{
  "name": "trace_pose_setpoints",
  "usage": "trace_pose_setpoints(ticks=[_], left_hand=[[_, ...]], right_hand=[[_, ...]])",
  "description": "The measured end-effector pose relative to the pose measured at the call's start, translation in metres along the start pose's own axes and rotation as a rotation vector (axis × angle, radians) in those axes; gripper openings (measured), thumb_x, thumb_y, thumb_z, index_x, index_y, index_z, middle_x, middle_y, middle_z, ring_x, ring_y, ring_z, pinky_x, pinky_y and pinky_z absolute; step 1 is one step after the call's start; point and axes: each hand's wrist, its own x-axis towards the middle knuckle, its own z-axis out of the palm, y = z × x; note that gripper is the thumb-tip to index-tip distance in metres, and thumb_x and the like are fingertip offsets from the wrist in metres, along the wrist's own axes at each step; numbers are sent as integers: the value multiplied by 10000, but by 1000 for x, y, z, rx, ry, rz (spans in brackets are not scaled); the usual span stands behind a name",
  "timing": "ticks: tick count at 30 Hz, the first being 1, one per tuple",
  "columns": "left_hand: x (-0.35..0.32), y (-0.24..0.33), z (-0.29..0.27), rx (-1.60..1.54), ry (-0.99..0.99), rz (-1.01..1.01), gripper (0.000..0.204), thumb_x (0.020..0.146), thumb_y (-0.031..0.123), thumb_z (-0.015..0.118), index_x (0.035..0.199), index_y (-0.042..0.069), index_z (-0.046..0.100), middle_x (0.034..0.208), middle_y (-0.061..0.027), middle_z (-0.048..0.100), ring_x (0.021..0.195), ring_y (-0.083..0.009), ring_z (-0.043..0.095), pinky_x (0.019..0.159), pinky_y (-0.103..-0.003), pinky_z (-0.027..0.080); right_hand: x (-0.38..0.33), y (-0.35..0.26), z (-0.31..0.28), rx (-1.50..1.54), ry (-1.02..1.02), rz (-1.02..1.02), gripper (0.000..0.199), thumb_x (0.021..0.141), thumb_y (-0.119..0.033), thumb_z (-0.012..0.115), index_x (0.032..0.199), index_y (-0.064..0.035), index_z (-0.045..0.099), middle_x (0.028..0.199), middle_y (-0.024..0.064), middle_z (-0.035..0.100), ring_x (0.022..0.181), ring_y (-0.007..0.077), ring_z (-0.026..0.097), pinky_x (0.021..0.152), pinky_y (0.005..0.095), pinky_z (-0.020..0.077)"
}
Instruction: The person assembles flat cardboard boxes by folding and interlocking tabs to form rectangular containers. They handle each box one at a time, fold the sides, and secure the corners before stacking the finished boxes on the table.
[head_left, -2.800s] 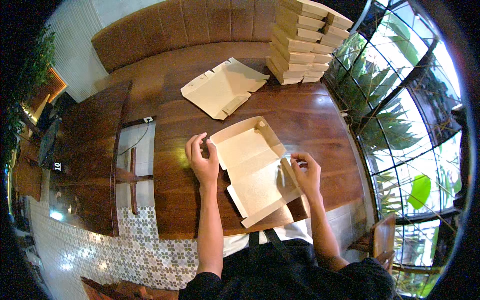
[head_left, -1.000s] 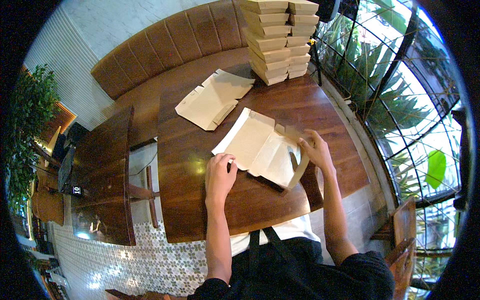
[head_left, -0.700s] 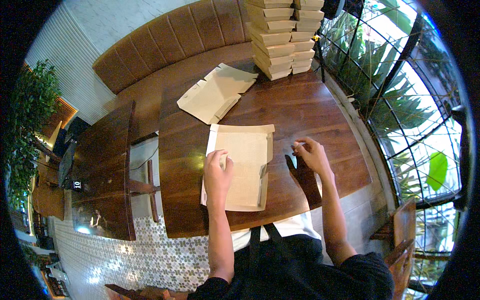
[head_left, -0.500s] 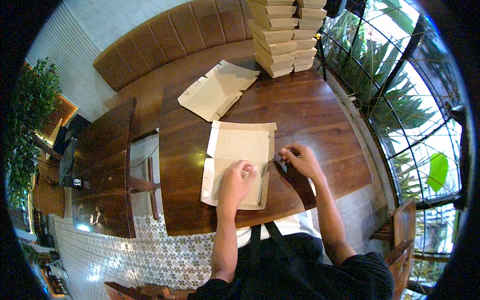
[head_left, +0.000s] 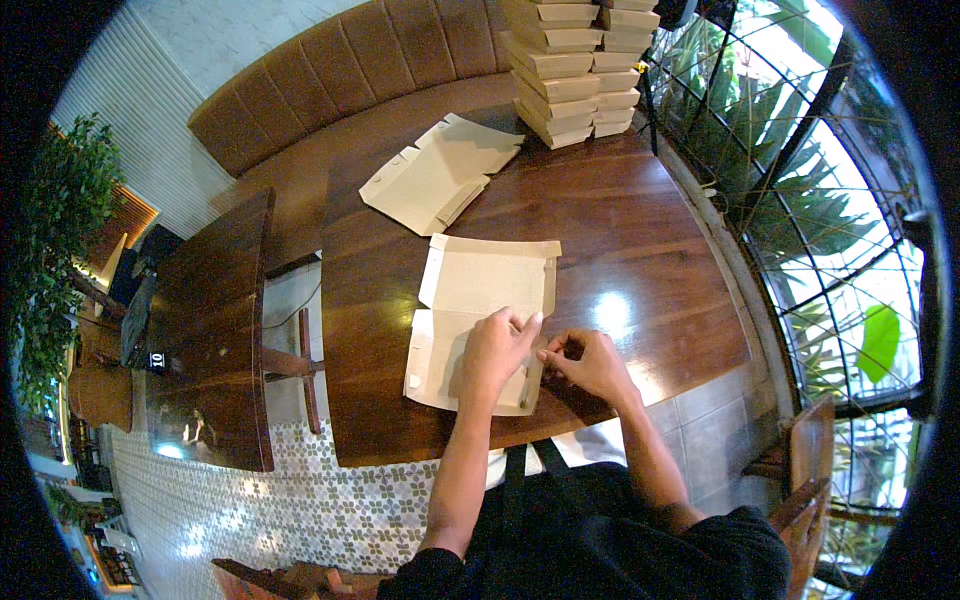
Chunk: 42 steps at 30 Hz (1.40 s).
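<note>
Head view looks down on both forearms reaching over a dark wooden surface (head_left: 620, 250). Nearest, the left hand (head_left: 495, 350) lies palm down on the near half of a flat, unfolded cardboard box blank (head_left: 480, 300), fingers spread and pressing it against the surface, clasping nothing. Just beside it, the right hand (head_left: 590, 365) has its fingers curled at the blank's near right edge, pinching what looks like a side flap; how firmly it grips is hard to tell. Beyond both hands the far half of the blank stretches away, its flaps lying flat. Farther off, past the left hand, a pile of more flat blanks (head_left: 440, 175) rests on the surface. Farthest, beyond the right hand, two stacks of folded boxes (head_left: 580, 65) stand beside a brown padded bench (head_left: 340, 85).
</note>
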Motion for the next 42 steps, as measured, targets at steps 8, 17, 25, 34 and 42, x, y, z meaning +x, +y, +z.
trace_pose_setpoints(ticks=[8,17,25,34,42], left_hand=[[29,5,15,-212,-76,-25,279,957,258,760,960,-21,752,777,-157,759,700,-217,760,644,-343,601],[-28,-14,17,-634,23,26,188,977,158,771,1061,-10,767,914,-67,776,796,-120,737,696,-272,612],[-33,-13,35,-564,51,-109,228,897,169,858,992,-27,789,899,-95,790,831,-125,718,802,-288,570],[-30,-17,30,-678,31,-72,268,892,143,862,1066,-43,776,985,-100,802,900,-146,744,831,-284,581],[-31,-21,38,-687,79,54,296,920,153,839,1126,-48,765,1009,-96,800,901,-144,745,827,-270,583]], right_hand=[[6,23,11,118,240,-30,235,880,-211,770,969,5,795,855,173,780,783,232,765,740,377,588],[12,30,26,458,182,55,309,967,-298,776,1000,9,800,856,59,769,779,89,663,720,290,543],[11,29,23,634,200,52,303,1002,-269,742,1061,27,770,913,38,764,821,89,666,740,266,538],[8,24,24,690,163,63,238,1021,-238,726,1032,-3,759,903,7,734,783,76,641,722,246,508],[4,19,21,846,120,140,255,1022,-254,728,1038,0,753,891,1,724,767,79,637,708,248,506]])
